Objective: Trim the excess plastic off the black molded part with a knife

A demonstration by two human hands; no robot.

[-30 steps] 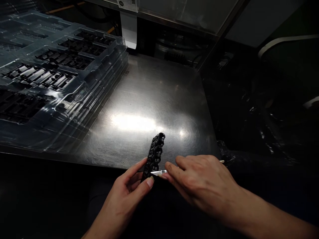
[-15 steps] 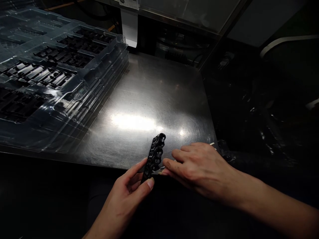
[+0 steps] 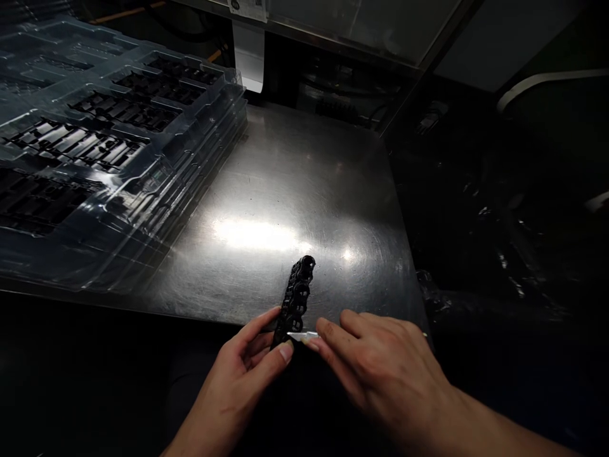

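Note:
My left hand [image 3: 252, 368] grips the lower end of a black plastic part [image 3: 298, 293] with a row of round openings along its side. The part stands tilted over the table's front edge, its far end pointing away from me. My right hand [image 3: 385, 355] is closed around a slim craft knife [image 3: 304, 336]. The knife's pointed silvery blade reaches the part's lower edge, beside my left thumb. Most of the knife's handle is hidden in the fingers; a pale tip shows behind the knuckles.
A stack of clear plastic trays [image 3: 190, 168] stands on the left of the metal table [image 3: 285, 178]. Black ribbed parts [image 3: 85, 143] lie in the top tray's pockets. A machine frame with a panel [image 3: 342, 28] rises behind. Dark plastic sheeting [image 3: 499, 254] is on the right.
My right hand has moved down and turned, and the knife's blade now lies flatter against the lower part of the black piece. My left hand and the piece have barely moved.

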